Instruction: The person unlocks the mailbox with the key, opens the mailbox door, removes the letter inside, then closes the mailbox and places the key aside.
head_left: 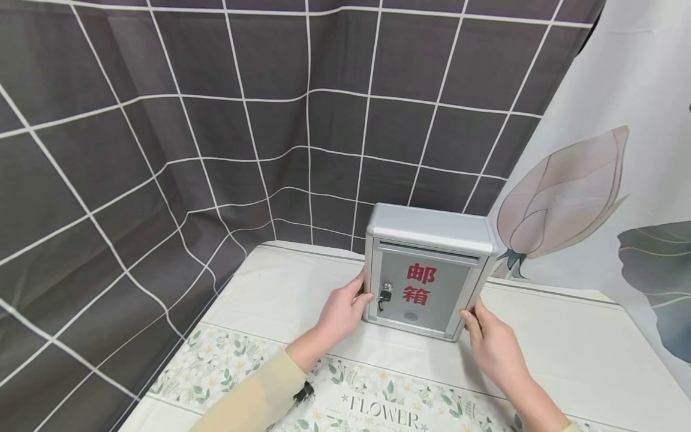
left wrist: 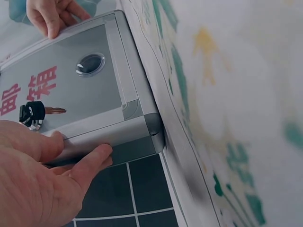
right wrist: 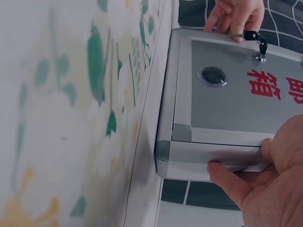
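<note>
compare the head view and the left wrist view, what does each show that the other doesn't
Only the head view shows the top face of the grey box, the FLOWER lettering and the left sleeve.

Only the left wrist view shows the dark centre and clear rim of the round window; the head view gives just a dull oval.

Both show the left hand and right hand gripping the box, the red characters, the key and the gridded backdrop.

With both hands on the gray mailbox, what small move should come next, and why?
I'd probably move the left hand to the key: it hangs at the lock, close to that hand, while the right hand holds the mailbox at its other side.
</note>
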The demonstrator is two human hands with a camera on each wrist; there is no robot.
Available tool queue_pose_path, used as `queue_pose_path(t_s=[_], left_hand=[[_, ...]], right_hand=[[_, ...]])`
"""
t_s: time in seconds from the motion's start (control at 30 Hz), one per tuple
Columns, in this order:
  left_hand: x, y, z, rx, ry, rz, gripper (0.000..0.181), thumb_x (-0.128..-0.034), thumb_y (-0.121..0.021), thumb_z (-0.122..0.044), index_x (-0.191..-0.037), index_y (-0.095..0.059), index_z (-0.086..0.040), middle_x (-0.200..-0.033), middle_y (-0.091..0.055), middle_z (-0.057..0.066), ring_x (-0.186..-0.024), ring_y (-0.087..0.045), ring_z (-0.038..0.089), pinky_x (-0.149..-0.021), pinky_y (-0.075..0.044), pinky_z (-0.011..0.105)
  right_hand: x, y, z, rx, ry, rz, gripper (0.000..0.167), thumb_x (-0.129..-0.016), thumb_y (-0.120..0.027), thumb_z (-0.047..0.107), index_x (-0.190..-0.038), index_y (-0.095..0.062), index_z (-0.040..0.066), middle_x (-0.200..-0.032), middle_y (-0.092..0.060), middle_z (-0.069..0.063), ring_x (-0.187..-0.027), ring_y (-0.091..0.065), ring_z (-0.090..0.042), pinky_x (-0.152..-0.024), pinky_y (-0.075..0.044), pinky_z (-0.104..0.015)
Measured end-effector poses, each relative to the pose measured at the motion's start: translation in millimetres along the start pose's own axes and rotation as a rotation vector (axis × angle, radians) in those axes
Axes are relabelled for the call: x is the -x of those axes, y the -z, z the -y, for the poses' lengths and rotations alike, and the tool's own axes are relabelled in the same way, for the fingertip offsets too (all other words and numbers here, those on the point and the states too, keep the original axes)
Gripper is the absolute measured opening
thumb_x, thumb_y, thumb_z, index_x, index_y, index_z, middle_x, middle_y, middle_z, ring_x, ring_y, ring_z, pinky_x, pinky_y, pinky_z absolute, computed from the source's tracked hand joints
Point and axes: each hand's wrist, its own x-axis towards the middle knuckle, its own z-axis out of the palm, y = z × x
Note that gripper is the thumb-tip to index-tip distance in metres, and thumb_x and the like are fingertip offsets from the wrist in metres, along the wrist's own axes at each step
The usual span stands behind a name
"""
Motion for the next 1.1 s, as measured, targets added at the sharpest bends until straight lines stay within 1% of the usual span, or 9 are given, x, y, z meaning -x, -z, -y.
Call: queue_pose_path(t_s=[0.1, 0.3, 0.43, 0.53, 0.63, 0.8, 0.93, 1.03, 1.1], left_hand=[[-0.4, 0.2, 1.3, 0.007, 0.006, 0.005, 0.062, -0.1152, -0.064, -0.022, -0.17, -0.042, -0.004, -0.159, -0.059, 0.019, -0.138, -0.067, 0.035, -0.114, -0.057, 0.046], [1.5, 1.6, 2.2, 0.012, 0.018, 0.017, 0.062, -0.1153, -0.064, -0.022, -0.171, -0.041, -0.005, -0.156, -0.062, 0.02, -0.137, -0.068, 0.034, -0.113, -0.057, 0.045], [1.7, 3.3, 1.4, 0.01, 0.023, 0.013, 0.062, -0.1153, -0.063, -0.022, -0.171, -0.041, -0.006, -0.155, -0.063, 0.019, -0.136, -0.068, 0.035, -0.114, -0.057, 0.047], [1.5, 4.1, 1.2, 0.005, 0.018, 0.013, 0.062, -0.1155, -0.063, -0.022, -0.171, -0.042, -0.006, -0.155, -0.063, 0.019, -0.137, -0.068, 0.034, -0.114, -0.056, 0.047], [1.7, 4.3, 1.4, 0.001, 0.009, 0.022, 0.062, -0.1159, -0.062, -0.023, -0.172, -0.041, -0.007, -0.155, -0.063, 0.018, -0.138, -0.067, 0.033, -0.114, -0.057, 0.046], [1.7, 4.5, 1.4, -0.005, 0.003, 0.028, 0.062, -0.1164, -0.061, -0.024, -0.172, -0.04, -0.008, -0.155, -0.064, 0.018, -0.138, -0.067, 0.033, -0.113, -0.058, 0.046], [1.5, 5.1, 1.3, -0.011, 0.009, 0.028, 0.062, -0.1165, -0.061, -0.025, -0.172, -0.04, -0.007, -0.155, -0.064, 0.018, -0.139, -0.067, 0.034, -0.113, -0.058, 0.047], [1.3, 5.4, 1.3, -0.018, 0.006, 0.027, 0.062, -0.1169, -0.06, -0.026, -0.172, -0.04, -0.007, -0.156, -0.063, 0.018, -0.139, -0.066, 0.034, -0.113, -0.058, 0.048], [1.2, 5.6, 1.2, -0.022, 0.005, 0.029, 0.062, -0.117, -0.06, -0.027, -0.172, -0.04, -0.008, -0.156, -0.063, 0.017, -0.14, -0.066, 0.034, -0.112, -0.059, 0.048]], right_hand=[[0.3, -1, 1, 0.014, -0.011, 0.006, 0.048, -0.118, -0.057, 0.016, -0.156, -0.052, -0.013, -0.116, -0.078, -0.029, -0.102, -0.077, -0.05, -0.084, -0.064, -0.067], [-0.2, -1, 3, 0.057, 0.008, 0.027, 0.05, -0.118, -0.058, 0.018, -0.157, -0.05, -0.013, -0.129, -0.074, -0.033, -0.116, -0.072, -0.057, -0.095, -0.058, -0.073], [-1.4, 1, 6, 0.077, -0.005, 0.059, 0.053, -0.119, -0.056, 0.023, -0.16, -0.048, -0.01, -0.13, -0.074, -0.031, -0.114, -0.073, -0.056, -0.093, -0.06, -0.072], [-3.2, 4, 9, 0.099, -0.018, 0.094, 0.056, -0.119, -0.057, 0.028, -0.161, -0.046, -0.007, -0.128, -0.075, -0.031, -0.108, -0.075, -0.054, -0.087, -0.062, -0.07], [-4.4, 7, 12, 0.146, -0.022, 0.108, 0.056, -0.117, -0.06, 0.032, -0.155, -0.052, -0.009, -0.123, -0.077, -0.031, -0.1, -0.076, -0.055, -0.079, -0.063, -0.069], [-3.5, 14, 19, 0.254, -0.041, 0.115, 0.058, -0.114, -0.065, 0.043, -0.135, -0.065, -0.012, -0.112, -0.08, -0.026, -0.086, -0.077, -0.05, -0.063, -0.062, -0.062], [-2.1, 19, 27, 0.312, -0.072, 0.13, 0.062, -0.112, -0.065, 0.051, -0.122, -0.07, -0.011, -0.092, -0.08, -0.016, -0.07, -0.075, -0.039, -0.05, -0.056, -0.052], [-0.8, 20, 33, 0.341, -0.099, 0.132, 0.066, -0.111, -0.064, 0.054, -0.117, -0.071, -0.012, -0.08, -0.076, -0.013, -0.059, -0.069, -0.034, -0.044, -0.051, -0.049], [-0.4, 21, 37, 0.35, -0.117, 0.144, 0.066, -0.111, -0.064, 0.056, -0.115, -0.073, -0.01, -0.079, -0.076, -0.015, -0.057, -0.067, -0.034, -0.042, -0.049, -0.048]])
